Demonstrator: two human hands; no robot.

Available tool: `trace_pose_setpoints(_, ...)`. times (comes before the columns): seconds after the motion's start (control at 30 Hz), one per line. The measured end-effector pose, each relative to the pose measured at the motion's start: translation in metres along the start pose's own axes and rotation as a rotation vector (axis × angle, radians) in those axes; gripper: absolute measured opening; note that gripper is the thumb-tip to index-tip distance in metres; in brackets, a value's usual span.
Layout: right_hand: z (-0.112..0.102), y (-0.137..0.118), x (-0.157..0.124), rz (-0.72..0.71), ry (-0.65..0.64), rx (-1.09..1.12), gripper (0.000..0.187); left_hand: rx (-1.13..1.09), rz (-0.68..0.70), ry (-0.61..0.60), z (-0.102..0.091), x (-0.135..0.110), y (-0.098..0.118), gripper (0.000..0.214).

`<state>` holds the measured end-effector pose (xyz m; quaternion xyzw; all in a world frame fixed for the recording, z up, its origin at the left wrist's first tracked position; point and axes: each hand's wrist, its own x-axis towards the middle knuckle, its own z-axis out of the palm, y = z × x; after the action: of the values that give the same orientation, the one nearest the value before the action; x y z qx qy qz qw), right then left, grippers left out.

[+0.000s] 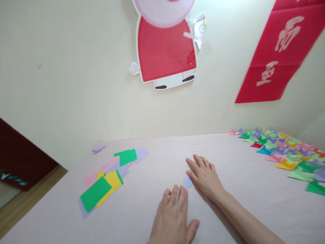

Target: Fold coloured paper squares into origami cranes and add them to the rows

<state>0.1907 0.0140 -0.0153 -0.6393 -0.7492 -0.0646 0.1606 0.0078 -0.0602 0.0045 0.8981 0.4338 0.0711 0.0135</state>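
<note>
A small piece of pale purple paper (187, 182) lies on the table between my two hands, partly covered by them. My left hand (172, 213) rests palm down at its near left edge, fingertips by the paper and thumb spread out to the right. My right hand (204, 174) lies over the paper's right side with its fingers stretched out and slightly apart. Whether the paper is folded under the fingers I cannot tell.
Loose paper sheets in green (96, 193), yellow (111, 184), pink and purple overlap on the table's left. Many folded paper shapes (286, 164) stand in rows at the right. A wall (76, 84) with a cartoon cutout (166, 51) and a red banner (269, 64) rises behind.
</note>
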Motion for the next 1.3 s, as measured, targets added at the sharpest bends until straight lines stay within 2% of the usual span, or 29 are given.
trace_pose_setpoints(0.2, 0.000, -0.002, 0.000, 0.024, 0.006, -0.009, 0.042, 0.090, -0.062, 0.106, 0.014, -0.023, -0.014, 0.062)
trace_pose_setpoints(0.3, 0.003, -0.002, -0.001, 0.024, 0.035, -0.021, 0.042, 0.105, -0.083, 0.154, 0.017, -0.020, -0.017, 0.062)
trace_pose_setpoints(0.37, 0.004, -0.002, -0.002, 0.017, 0.048, -0.027, 0.042, 0.053, -0.075, 0.134, 0.014, -0.007, -0.011, 0.071)
trace_pose_setpoints(0.43, 0.005, -0.002, -0.002, 0.007, 0.055, -0.027, 0.042, -0.027, -0.042, 0.065, 0.009, 0.009, -0.001, 0.073)
trace_pose_setpoints(0.57, 0.004, -0.001, -0.002, 0.001, 0.071, -0.007, 0.040, -0.116, -0.106, -0.011, 0.004, 0.031, 0.013, 0.074)
trace_pose_setpoints(0.8, 0.008, 0.002, 0.006, 0.049, 0.032, 0.046, 0.041, -0.102, -0.138, -0.007, 0.009, 0.023, 0.005, 0.064)
trace_pose_setpoints(0.93, 0.010, 0.010, 0.008, -0.015, 0.045, 0.250, 0.044, -0.078, -0.107, -0.026, 0.011, 0.008, -0.006, 0.064)
trace_pose_setpoints(1.07, -0.004, 0.016, 0.001, -0.200, 0.015, 0.478, 0.043, -0.125, -0.082, 0.017, 0.010, 0.000, -0.017, 0.057)
trace_pose_setpoints(1.17, -0.018, 0.014, -0.005, -0.305, -0.012, 0.681, 0.040, -0.197, -0.128, 0.115, 0.006, 0.009, -0.017, 0.048)
trace_pose_setpoints(1.23, -0.024, 0.011, -0.007, -0.314, -0.064, 0.748, 0.039, -0.253, -0.222, 0.160, 0.002, 0.021, -0.012, 0.044)
trace_pose_setpoints(1.3, -0.028, 0.008, -0.007, -0.300, -0.119, 0.765, 0.032, -0.314, -0.258, 0.175, -0.002, 0.034, -0.007, 0.043)
